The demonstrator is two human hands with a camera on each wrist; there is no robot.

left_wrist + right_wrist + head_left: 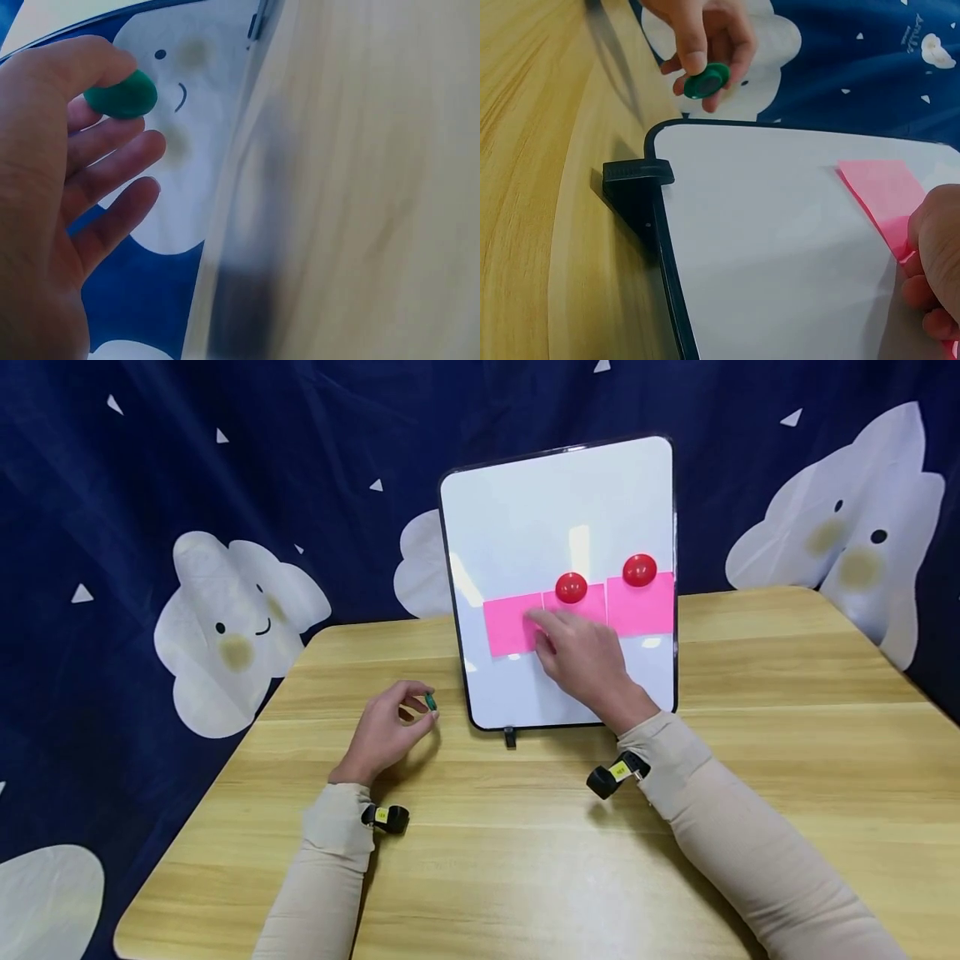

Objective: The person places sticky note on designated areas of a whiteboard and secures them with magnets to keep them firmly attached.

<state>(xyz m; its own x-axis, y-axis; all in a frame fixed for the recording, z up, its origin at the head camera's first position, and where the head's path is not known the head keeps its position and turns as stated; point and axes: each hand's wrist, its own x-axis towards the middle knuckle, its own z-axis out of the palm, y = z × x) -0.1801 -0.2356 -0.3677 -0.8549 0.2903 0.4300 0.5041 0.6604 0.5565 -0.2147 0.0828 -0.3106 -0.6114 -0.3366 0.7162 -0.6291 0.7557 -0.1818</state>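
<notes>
My left hand (386, 727) is raised over the table, left of the whiteboard (555, 510). It pinches a round green magnet (124, 96) between thumb and fingers; the magnet's underside (706, 81) faces the right wrist view. My right hand (588, 660) is at the board, its index fingertip touching the leftmost pink sticky note (510, 631) near its right edge. A middle pink note (592, 602), partly covered by this hand, has a red magnet (572, 587) on its top edge. Another pink note (641, 610) at right bears a second red magnet (640, 570).
The whiteboard stands tilted on the wooden table (480, 860), with a black foot (510, 737) at its lower edge. Behind hangs a dark blue curtain (360, 427) with white smiling clouds. Black cameras are strapped to both wrists.
</notes>
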